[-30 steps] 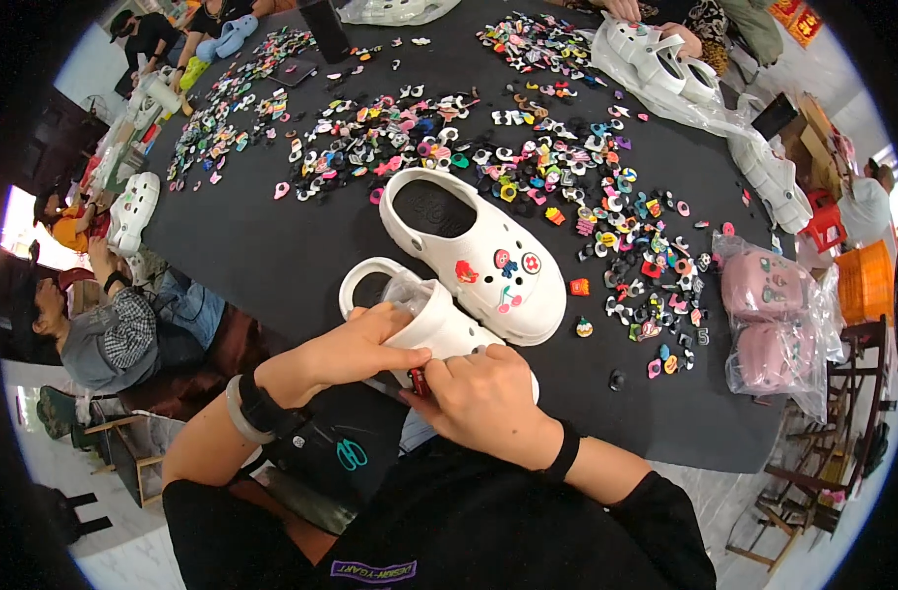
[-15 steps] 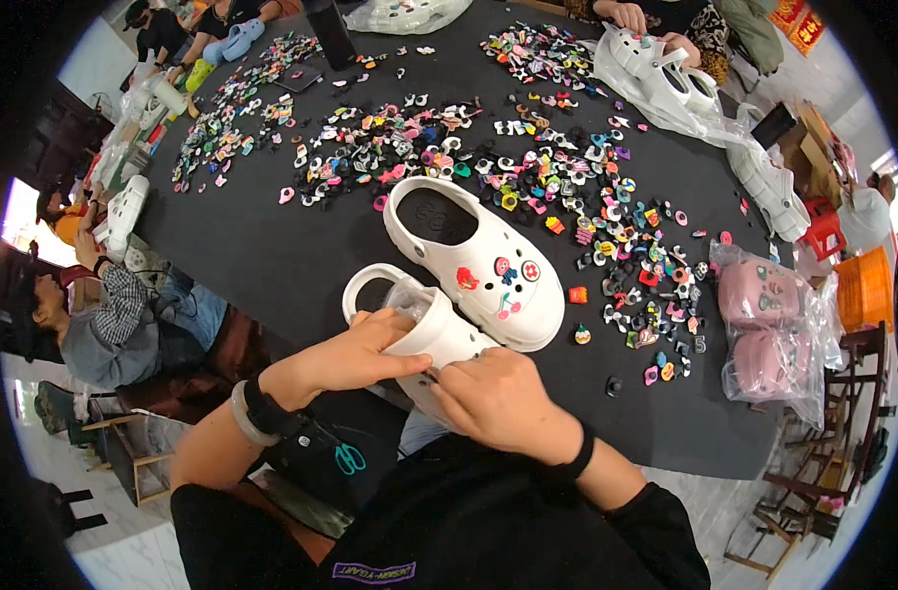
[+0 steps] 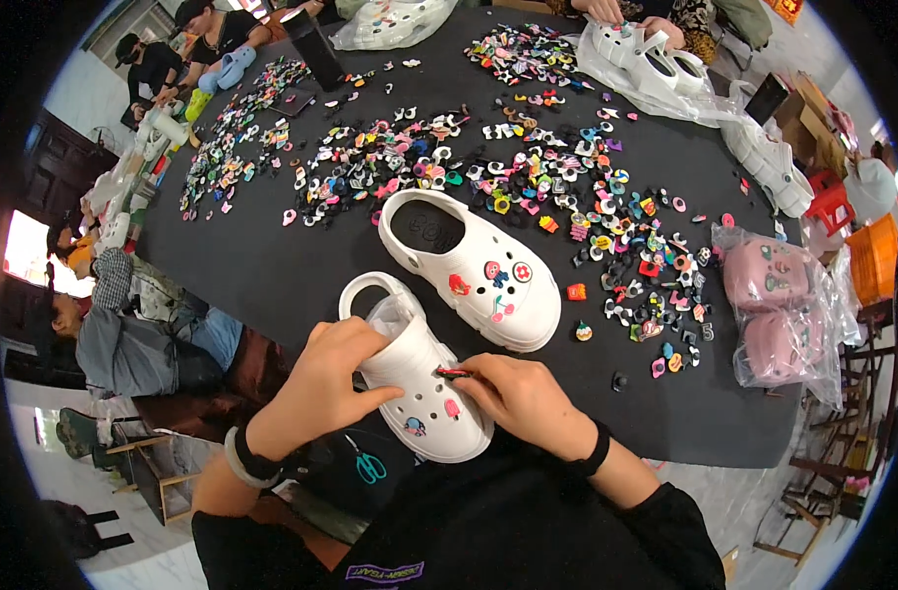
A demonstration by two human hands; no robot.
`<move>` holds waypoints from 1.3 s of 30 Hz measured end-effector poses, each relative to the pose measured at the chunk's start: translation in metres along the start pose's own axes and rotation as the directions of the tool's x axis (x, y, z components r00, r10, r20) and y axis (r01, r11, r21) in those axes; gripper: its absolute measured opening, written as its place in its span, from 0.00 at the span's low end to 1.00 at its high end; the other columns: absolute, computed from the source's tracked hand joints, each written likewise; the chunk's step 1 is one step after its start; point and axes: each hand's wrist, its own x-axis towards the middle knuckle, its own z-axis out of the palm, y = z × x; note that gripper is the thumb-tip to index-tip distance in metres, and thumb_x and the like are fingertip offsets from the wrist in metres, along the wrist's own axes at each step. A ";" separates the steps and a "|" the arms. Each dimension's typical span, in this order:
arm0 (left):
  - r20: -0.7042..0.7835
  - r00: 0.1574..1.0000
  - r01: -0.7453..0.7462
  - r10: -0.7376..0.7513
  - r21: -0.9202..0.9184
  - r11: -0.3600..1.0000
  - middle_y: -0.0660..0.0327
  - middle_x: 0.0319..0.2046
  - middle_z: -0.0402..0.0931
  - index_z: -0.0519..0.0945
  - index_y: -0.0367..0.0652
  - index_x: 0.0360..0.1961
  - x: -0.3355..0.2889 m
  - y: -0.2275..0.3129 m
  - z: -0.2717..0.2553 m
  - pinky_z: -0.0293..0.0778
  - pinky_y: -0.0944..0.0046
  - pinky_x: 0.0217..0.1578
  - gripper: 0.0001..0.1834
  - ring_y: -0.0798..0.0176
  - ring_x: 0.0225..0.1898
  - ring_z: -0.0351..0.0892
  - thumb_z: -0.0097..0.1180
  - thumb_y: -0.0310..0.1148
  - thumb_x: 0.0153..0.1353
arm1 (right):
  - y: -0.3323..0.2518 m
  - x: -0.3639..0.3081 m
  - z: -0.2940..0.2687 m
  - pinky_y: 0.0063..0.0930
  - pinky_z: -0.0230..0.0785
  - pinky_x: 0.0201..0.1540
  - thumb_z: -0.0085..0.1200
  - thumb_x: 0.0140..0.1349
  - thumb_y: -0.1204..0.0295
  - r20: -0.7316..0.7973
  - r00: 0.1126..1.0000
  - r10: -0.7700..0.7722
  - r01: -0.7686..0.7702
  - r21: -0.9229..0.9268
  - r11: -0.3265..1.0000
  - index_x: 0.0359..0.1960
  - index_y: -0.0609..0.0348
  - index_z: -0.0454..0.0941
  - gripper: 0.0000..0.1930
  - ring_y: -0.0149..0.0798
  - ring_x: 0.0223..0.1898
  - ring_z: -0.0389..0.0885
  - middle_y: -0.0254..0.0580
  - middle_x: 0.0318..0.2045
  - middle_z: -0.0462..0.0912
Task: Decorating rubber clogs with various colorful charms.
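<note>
My left hand (image 3: 316,388) grips a white clog (image 3: 424,379) by its side, the thumb lying on the upper. Thumb and finger of my right hand (image 3: 528,401) pinch a small red and dark shoe charm (image 3: 454,373) at a hole in that upper. A pink popsicle charm (image 3: 452,408) and a blue round charm (image 3: 415,426) sit lower on the clog. Clear plastic shows inside its opening. Just beyond, a second white clog (image 3: 528,315) rests on the black table (image 3: 242,270), bearing several charms, among them a pink cherry charm (image 3: 503,311).
Loose charms (image 3: 380,157) lie in heaps across the table. Bagged pink clogs (image 3: 776,349) stand at the right edge. A dark cylinder (image 3: 313,51) stands at the far side. Another person's hand (image 3: 598,10) works on white clogs (image 3: 621,44) there. Teal-handled scissors (image 3: 370,467) lie below my left hand.
The held clog has turned and tipped so its charm-bearing upper now faces me. My right hand has shifted right, and a charm now shows in its fingertips.
</note>
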 end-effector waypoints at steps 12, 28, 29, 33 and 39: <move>0.441 0.861 0.497 -0.254 -0.623 0.604 0.56 0.42 0.81 0.78 0.33 0.47 0.008 -0.013 0.006 0.74 0.64 0.49 0.18 0.66 0.47 0.79 0.65 0.31 0.58 | 0.013 0.003 0.010 0.21 0.71 0.31 0.59 0.62 0.75 0.198 0.953 0.229 -0.302 0.608 0.734 0.41 0.62 0.78 0.07 0.23 0.30 0.79 0.34 0.31 0.80; 0.422 0.839 0.530 -0.344 -0.484 0.696 0.59 0.33 0.83 0.83 0.35 0.40 0.026 0.005 0.030 0.75 0.67 0.37 0.17 0.70 0.35 0.80 0.69 0.36 0.55 | -0.002 0.013 0.008 0.38 0.72 0.32 0.59 0.58 0.74 0.034 0.992 -0.120 0.109 0.239 0.965 0.38 0.60 0.74 0.09 0.49 0.30 0.79 0.46 0.30 0.74; 0.414 0.835 0.543 -0.363 -0.515 0.663 0.59 0.33 0.83 0.84 0.35 0.39 0.026 0.006 0.032 0.75 0.67 0.35 0.17 0.69 0.33 0.81 0.70 0.36 0.54 | 0.000 0.011 0.008 0.38 0.72 0.32 0.60 0.58 0.74 0.034 0.994 -0.102 0.089 0.281 0.956 0.38 0.60 0.74 0.09 0.49 0.29 0.79 0.46 0.30 0.73; 0.411 0.788 0.616 -0.458 -0.545 0.569 0.59 0.33 0.83 0.84 0.36 0.40 0.020 0.010 0.037 0.75 0.67 0.36 0.18 0.70 0.34 0.81 0.70 0.36 0.52 | 0.001 0.005 0.006 0.35 0.71 0.30 0.60 0.59 0.73 0.039 0.997 -0.067 0.047 0.383 0.922 0.37 0.60 0.75 0.09 0.45 0.28 0.78 0.44 0.29 0.73; 0.170 0.912 0.408 -0.373 -0.465 0.786 0.57 0.33 0.83 0.83 0.36 0.40 0.000 0.014 0.047 0.75 0.65 0.36 0.18 0.68 0.35 0.81 0.71 0.34 0.49 | 0.014 -0.004 0.018 0.19 0.67 0.29 0.65 0.57 0.72 0.114 0.993 0.040 -0.101 0.595 0.797 0.38 0.59 0.81 0.09 0.26 0.27 0.74 0.34 0.28 0.77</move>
